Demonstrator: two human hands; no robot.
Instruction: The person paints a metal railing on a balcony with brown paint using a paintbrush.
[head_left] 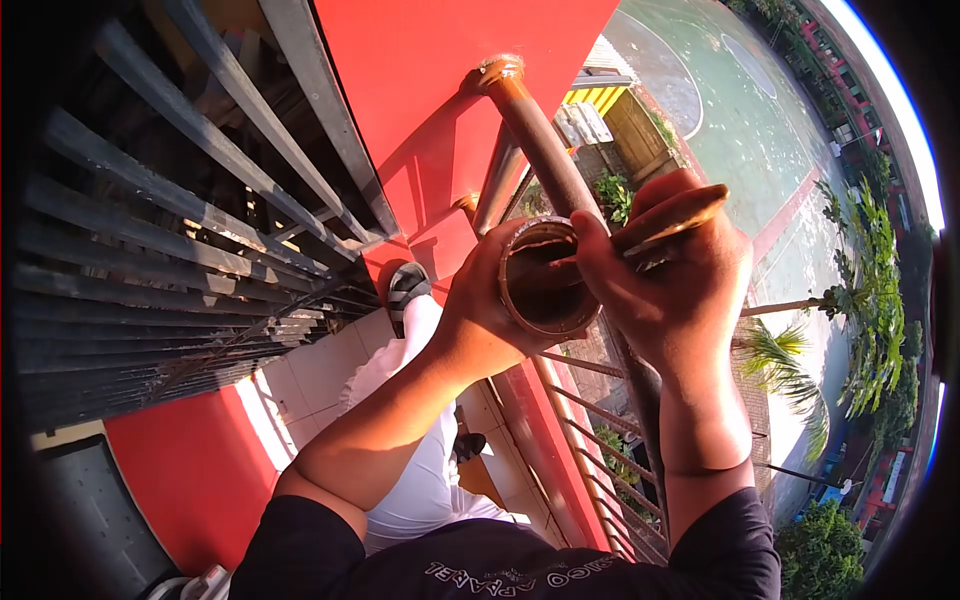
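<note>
— Head view, the only one. First entry: left hand?
— My left hand, one. Fingers curled around the outside of a round can, its mouth turned up towards me. How far they reach round the hidden side, I cannot tell.

— Second entry: right hand?
— My right hand, one. Fingers and thumb pinched together on a brush-like tool, with no gap to note between grip and handle.

— Lie of the tool?
— Long axis on a slant. The flat brown handle end juts out to the far right, past the fingers; the other end points left and a little near, into the can's mouth. Bristles, and whether they touch anything inside: too dark to tell.

— Which hand is nearer the can?
— The left, touching it. The can lies directly left of my right fingers; the right thumb is just beside its rim, contact uncertain.

— Surroundings?
— One brown pipe rail, running from the red wall on the far side, beneath both hands, towards the near right. Whether the can rests on it: cannot tell. One dark slatted grille, to the left, well apart from both hands.
</note>
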